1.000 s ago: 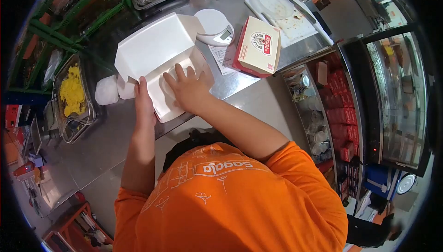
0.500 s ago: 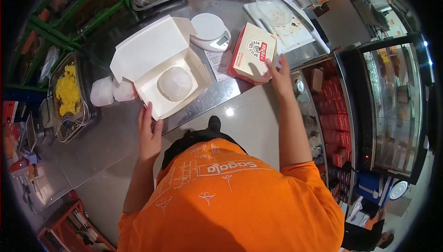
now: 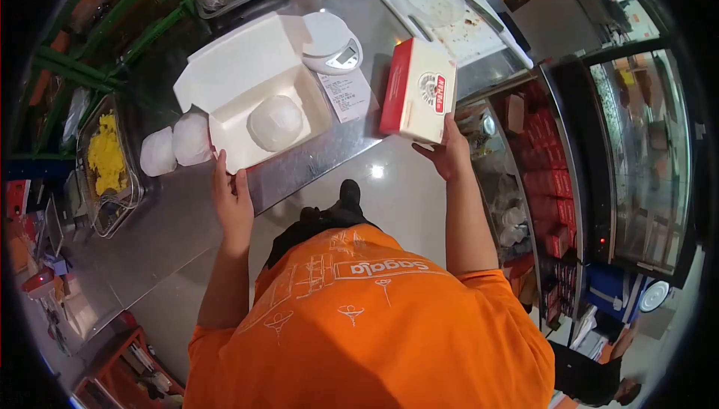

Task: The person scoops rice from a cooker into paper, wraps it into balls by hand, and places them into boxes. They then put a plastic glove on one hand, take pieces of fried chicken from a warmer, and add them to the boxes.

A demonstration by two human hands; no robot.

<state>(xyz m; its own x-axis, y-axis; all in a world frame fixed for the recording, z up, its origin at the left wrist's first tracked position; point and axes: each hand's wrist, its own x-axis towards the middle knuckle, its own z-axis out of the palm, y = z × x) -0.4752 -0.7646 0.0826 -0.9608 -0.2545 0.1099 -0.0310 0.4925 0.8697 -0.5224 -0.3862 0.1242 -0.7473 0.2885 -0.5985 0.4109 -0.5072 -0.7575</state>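
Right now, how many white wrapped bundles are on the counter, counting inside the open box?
3 bundles: one lies inside the open white box; two sit side by side on the steel counter just left of it. Others could be hidden.

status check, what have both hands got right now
Left hand open, fingers at front edge of open white box, round white lump inside. Right hand gripping red carton, held clear of steel counter. Scale, receipt behind, not obstructing.

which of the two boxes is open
The white box on the counter: its lid is flipped back, showing a white ball inside. The red box, held up by the right hand, is closed.
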